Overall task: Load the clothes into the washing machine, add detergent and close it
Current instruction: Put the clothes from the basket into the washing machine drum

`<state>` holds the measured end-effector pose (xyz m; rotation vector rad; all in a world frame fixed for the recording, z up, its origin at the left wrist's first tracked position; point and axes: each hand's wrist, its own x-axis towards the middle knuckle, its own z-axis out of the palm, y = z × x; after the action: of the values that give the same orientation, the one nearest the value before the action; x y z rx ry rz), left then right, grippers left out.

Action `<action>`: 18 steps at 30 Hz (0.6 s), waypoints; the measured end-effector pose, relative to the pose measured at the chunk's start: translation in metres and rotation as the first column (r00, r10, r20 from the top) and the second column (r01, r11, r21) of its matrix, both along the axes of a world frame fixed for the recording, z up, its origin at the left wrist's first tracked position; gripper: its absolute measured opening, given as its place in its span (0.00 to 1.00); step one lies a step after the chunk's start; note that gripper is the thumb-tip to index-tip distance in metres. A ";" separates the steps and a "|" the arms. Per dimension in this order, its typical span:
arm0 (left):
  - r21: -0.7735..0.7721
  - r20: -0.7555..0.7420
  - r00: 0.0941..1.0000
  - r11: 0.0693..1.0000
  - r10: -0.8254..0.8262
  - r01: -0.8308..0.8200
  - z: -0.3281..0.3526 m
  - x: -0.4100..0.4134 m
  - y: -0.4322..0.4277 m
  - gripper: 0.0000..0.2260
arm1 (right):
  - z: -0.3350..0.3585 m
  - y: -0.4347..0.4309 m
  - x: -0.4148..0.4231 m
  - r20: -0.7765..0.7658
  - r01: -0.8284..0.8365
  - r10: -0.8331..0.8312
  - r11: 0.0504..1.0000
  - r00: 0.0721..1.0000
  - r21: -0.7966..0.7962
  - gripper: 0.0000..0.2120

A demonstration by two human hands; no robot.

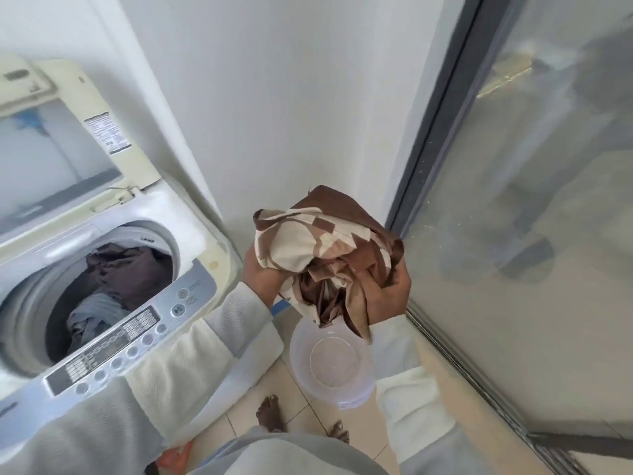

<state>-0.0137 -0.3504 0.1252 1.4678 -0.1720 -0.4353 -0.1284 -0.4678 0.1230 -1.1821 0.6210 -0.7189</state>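
Brown-and-cream patterned cloth point(308, 245) is bunched into a rough ball held in the air to the right of the washing machine point(191, 214), directly above a translucent plastic basin point(298, 358) that sits on the tiled floor point(239, 389). Crumpled as it is, the bundle has no clear long axis; one brown corner sticks up at its top, and a tapering tail of fabric hangs straight down toward the basin's rim. The left hand point(263, 272) cups the bundle from its lower left, with the fingers buried in the folds, so how tightly they curl cannot be told. The right hand point(387, 296) clamps the lower right side, its fingers curled round the brown folds. Both arms wear pale sleeves, and the left forearm crosses over the machine's control panel point(137, 337). The washer's lid point(99, 90) stands raised at the back, leaving the round drum mouth facing upward, and inside lie dark brown and grey clothes point(126, 269). Two bare feet point(270, 413) stand on the tiles near the basin, and a frosted glass door point(513, 200) runs along the right.
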 end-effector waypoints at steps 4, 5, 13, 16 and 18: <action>0.096 0.000 0.995 0.991 0.097 -0.096 -0.002 0.013 0.037 0.37 | -0.005 0.018 0.025 -0.076 -0.121 0.128 0.989 0.989 0.091 0.17; 0.099 -0.012 0.994 0.990 0.104 -0.102 0.001 0.016 0.047 0.37 | -0.007 0.022 0.035 -0.103 -0.148 0.160 0.982 0.982 0.116 0.16; -0.029 -0.143 0.966 0.975 0.214 -0.220 0.009 0.062 0.149 0.36 | -0.005 0.087 0.136 -0.251 -0.465 0.491 0.871 0.835 0.158 0.18; -0.029 -0.235 0.902 0.925 0.362 -0.379 -0.001 0.084 0.194 0.49 | -0.008 0.121 0.183 -0.273 -0.578 0.597 0.801 0.754 0.155 0.18; -0.039 -0.311 0.863 0.902 0.399 -0.431 -0.007 0.099 0.224 0.49 | -0.010 0.148 0.213 -0.333 -0.640 0.641 0.757 0.692 0.129 0.23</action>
<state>0.0851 -0.1264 0.1186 1.2707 0.3552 -0.2807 0.0851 -0.3193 0.1125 -1.4290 0.4497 0.1116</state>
